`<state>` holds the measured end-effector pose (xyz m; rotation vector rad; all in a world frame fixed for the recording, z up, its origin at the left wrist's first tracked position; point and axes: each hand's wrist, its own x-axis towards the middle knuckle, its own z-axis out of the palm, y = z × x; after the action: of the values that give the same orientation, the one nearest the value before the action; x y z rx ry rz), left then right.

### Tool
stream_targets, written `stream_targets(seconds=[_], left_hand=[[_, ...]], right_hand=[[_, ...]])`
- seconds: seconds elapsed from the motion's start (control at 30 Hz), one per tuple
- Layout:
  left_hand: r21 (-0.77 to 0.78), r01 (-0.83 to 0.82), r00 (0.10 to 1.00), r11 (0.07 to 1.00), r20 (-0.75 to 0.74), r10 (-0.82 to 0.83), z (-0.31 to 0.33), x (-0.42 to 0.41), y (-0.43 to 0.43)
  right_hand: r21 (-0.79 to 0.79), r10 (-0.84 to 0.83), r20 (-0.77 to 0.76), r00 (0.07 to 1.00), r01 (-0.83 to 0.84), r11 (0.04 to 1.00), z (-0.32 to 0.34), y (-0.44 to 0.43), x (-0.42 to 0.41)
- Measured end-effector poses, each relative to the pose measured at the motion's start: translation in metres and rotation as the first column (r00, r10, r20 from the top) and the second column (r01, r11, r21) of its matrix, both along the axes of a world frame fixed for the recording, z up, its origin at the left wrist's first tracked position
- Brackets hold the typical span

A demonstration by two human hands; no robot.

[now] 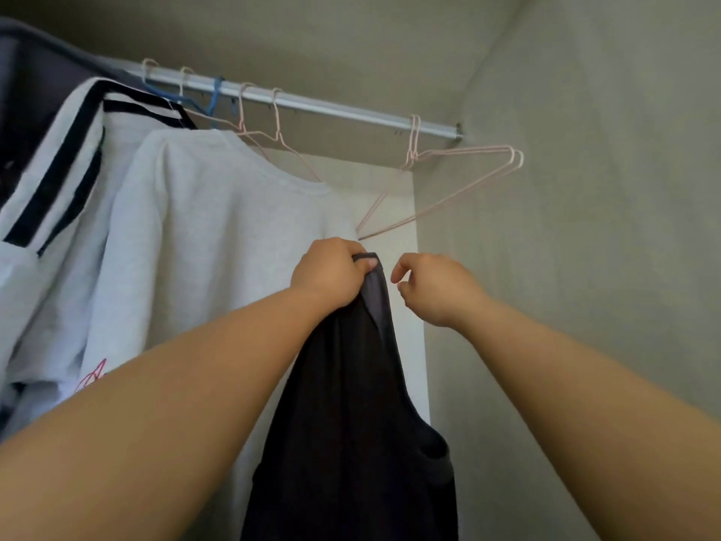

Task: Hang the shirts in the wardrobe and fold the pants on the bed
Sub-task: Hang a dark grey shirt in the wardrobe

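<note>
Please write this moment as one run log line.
left hand grips dark shirt | right hand holds nothing | pink hangers empty on rod

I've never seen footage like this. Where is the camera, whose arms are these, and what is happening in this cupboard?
There is no machine here. These are a person's two bare arms, filmed by one wide-angle camera worn on the person's head. You see roughly what they see, looking up into a wardrobe.

The left hand grips the top of a dark shirt, which hangs down from it. The right hand is just beside it, fingers loosely bent, holding nothing.

Above runs a metal rail. A pale grey sweatshirt hangs from it on the left, and empty pink wire hangers hang near its right end. The dark shirt is not on a hanger yet.
</note>
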<state>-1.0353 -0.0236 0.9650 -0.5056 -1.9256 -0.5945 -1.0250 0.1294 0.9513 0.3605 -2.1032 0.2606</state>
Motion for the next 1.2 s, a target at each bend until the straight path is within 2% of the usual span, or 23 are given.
stream_targets(seconds=[0.2,0.33,0.47,0.63,0.87,0.97,1.1,1.2], left_hand=[[0.012,0.008,0.999,1.0,-0.036,-0.008,0.041,-0.014,0.012],[0.014,0.008,1.0,1.0,-0.03,-0.008,0.054,-0.027,0.014],[0.024,-0.007,0.999,1.0,-0.033,0.008,0.064,-0.038,0.017],[0.016,-0.034,0.997,0.999,-0.063,0.035,0.075,-0.055,0.018],[0.004,-0.042,0.995,0.999,-0.096,0.042,0.086,-0.071,0.022],[-0.003,-0.052,0.995,0.999,-0.089,0.052,0.089,-0.074,0.021],[0.0,-0.055,0.993,0.998,-0.109,0.055,0.095,-0.076,0.02],[-0.008,-0.079,0.99,0.997,-0.122,0.077,0.098,-0.076,0.02]], right_hand=[[0.084,-0.208,-0.12,0.971,0.219,0.972,0.049,0.027,0.008],[0.051,-0.278,-0.268,0.922,0.302,0.952,0.079,0.039,0.014],[-0.003,-0.353,-0.398,0.847,0.384,0.923,0.097,0.047,0.012],[-0.075,-0.47,-0.584,0.662,0.533,0.843,0.114,0.055,0.006],[-0.199,-0.678,-0.468,0.567,0.68,0.706,0.144,0.067,-0.006],[-0.196,-0.736,-0.436,0.518,0.744,0.639,0.149,0.071,-0.013],[-0.188,-0.73,-0.346,0.589,0.719,0.669,0.148,0.073,-0.021],[-0.173,-0.664,-0.369,0.65,0.654,0.737,0.147,0.071,-0.026]])
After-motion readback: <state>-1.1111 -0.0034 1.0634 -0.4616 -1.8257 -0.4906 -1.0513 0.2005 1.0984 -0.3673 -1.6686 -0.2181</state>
